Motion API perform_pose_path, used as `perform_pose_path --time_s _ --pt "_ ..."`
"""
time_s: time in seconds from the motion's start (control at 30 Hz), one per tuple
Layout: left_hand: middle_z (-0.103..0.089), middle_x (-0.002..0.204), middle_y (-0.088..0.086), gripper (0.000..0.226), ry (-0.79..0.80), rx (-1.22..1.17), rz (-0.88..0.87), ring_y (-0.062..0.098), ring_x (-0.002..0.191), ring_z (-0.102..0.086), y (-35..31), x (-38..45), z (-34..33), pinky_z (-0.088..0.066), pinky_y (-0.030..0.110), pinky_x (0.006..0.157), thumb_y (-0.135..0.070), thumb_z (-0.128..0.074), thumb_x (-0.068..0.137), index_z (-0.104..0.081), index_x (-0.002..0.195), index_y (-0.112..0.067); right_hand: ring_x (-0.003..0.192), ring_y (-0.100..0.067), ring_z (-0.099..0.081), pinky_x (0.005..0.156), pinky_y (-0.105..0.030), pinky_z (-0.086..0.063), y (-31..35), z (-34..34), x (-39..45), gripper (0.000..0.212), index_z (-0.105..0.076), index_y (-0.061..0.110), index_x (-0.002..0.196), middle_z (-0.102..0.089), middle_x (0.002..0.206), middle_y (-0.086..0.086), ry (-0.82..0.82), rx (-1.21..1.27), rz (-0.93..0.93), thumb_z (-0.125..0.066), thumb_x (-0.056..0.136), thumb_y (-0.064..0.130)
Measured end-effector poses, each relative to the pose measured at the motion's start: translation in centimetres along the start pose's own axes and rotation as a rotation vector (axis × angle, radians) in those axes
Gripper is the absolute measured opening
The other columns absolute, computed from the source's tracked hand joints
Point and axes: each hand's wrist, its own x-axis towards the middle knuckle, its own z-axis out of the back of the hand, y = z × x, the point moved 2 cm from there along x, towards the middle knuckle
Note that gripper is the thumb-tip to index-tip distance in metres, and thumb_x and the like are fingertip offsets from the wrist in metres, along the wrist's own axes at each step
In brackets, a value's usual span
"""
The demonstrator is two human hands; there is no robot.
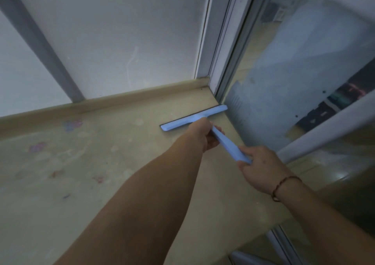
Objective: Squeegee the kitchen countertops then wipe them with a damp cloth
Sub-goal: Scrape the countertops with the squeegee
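squeegee [194, 118]: light blue, t-shaped, lying low on the counter [101, 163] at its far right corner. blade bar runs from mid-counter toward the right edge, its right end just beside the glass panel [284, 82]. dark rubber strip shows along the far side of the bar and appears to touch the counter surface. handle slants back from the bar toward the near right.

left hand [205, 135]: fingers curled round the handle close to the bar, clamped on it; arm reaches in from the near left across the counter.

right hand [261, 163]: holds the tail end of the handle, thumb and fingertips pinching it. dark cord bracelet [284, 185] on that wrist.

counter: beige, dull, with pale round smears and a few faint pink and purple marks on the left part. a low beige lip [101, 100] runs along the back edge, meeting the white wall panel [121, 41].

corner: white frame [223, 41] stands upright where wall panel and glass meet. glass shows blurred reflections; details too dim to tell.
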Motion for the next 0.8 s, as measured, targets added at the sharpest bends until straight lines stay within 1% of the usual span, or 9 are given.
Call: perform_pose_path --time_s 0.1,0.23,0.33,0.43,0.5,0.57,0.7,0.73,0.8 --pt "-0.060 0.074 0.005 0.025 0.013 0.039 0.039 0.017 0.062 -0.060 1.2 -1.1 0.0 -0.051 0.023 0.045 -0.018 -0.039 0.100 -0.055 0.087 -0.005 0.106 -0.036 -0.061 0.091 -0.040 -0.048 -0.1 -0.9 -1.8 0.032 -0.064 -0.001 0.117 -0.067 0.113 -0.021 -0.026 0.027 -0.034 -0.060 0.088 0.014" --pt "-0.061 0.073 0.007 0.033 0.022 0.110 0.049 0.019 0.061 -0.061 3.5 -2.3 -0.3 -0.052 0.025 0.044 -0.025 -0.039 0.101 -0.056 0.081 -0.005 0.094 -0.036 -0.063 0.079 -0.039 -0.051 -0.8 -2.2 -4.4 0.025 -0.066 0.002 0.107 -0.068 0.098 -0.018 -0.053 0.082 -0.063 -0.059 0.085 0.011" --pt "-0.063 0.063 0.008 0.040 0.069 0.044 0.099 0.023 0.060 -0.060 5.3 -3.3 -0.8 -0.053 0.031 0.052 -0.038 -0.045 0.099 -0.056 0.079 -0.005 0.093 -0.033 -0.063 0.078 -0.036 -0.052 -0.9 -2.8 -5.2 0.029 -0.065 0.005 0.114 -0.068 0.101 -0.016 -0.095 0.125 -0.091 -0.058 0.087 0.009" --pt "-0.065 0.075 0.010 0.053 0.097 0.066 0.119 0.023 0.067 -0.061 6.8 -4.8 -1.2 -0.050 0.034 0.058 -0.056 -0.039 0.097 -0.060 0.094 -0.007 0.088 -0.029 -0.062 0.070 -0.028 -0.047 0.0 -2.6 -5.6 0.027 -0.064 0.013 0.115 -0.068 0.098 -0.010 -0.115 0.123 -0.058 -0.055 0.090 0.012" --pt "-0.064 0.086 0.010 0.056 0.109 0.094 0.112 0.024 0.073 -0.062 8.2 -5.8 -1.3 -0.050 0.034 0.061 -0.057 -0.038 0.097 -0.060 0.106 -0.007 0.076 -0.025 -0.058 0.059 -0.025 -0.043 0.4 -2.5 -5.9 0.017 -0.064 0.021 0.101 -0.063 0.080 0.000 -0.122 0.147 -0.074 -0.054 0.091 0.012" --pt "-0.065 0.091 0.009 0.057 0.133 0.043 0.143 0.024 0.078 -0.063 9.5 -6.8 -0.7 -0.050 0.034 0.065 -0.058 -0.041 0.095 -0.059 0.114 -0.008 0.068 -0.024 -0.053 0.056 -0.028 -0.041 0.6 -3.1 -6.4 0.007 -0.058 0.020 0.088 -0.056 0.069 0.005 -0.136 0.139 -0.107 -0.053 0.088 0.015" --pt "-0.067 0.091 0.011 0.060 0.151 0.055 0.246 0.026 0.084 -0.064 11.1 -7.7 1.6 -0.051 0.036 0.081 -0.062 -0.045 0.092 -0.063 0.093 -0.004 0.073 -0.027 -0.058 0.058 -0.030 -0.039 1.5 -5.6 -8.4 0.009 -0.058 0.018 0.095 -0.064 0.079 -0.002 -0.132 0.154 -0.144 -0.054 0.087 0.020" --pt "-0.067 0.091 0.011 0.060 0.149 0.077 0.252 0.026 0.084 -0.064 11.2 -7.8 2.2 -0.050 0.036 0.082 -0.061 -0.045 0.092 -0.063 0.093 -0.005 0.072 -0.025 -0.057 0.056 -0.027 -0.038 1.8 -6.1 -8.9 0.008 -0.058 0.018 0.094 -0.063 0.078 -0.001 -0.112 0.170 -0.140 -0.055 0.087 0.021" --pt "-0.067 0.090 0.011 0.061 0.166 0.116 0.275 0.026 0.083 -0.064 11.0 -8.3 3.1 -0.050 0.037 0.075 -0.060 -0.044 0.093 -0.064 0.100 -0.004 0.064 -0.017 -0.056 0.049 -0.017 -0.036 2.5 -6.2 -9.5 0.005 -0.058 0.018 0.087 -0.061 0.072 0.004 -0.054 0.208 -0.105 -0.059 0.087 0.023"
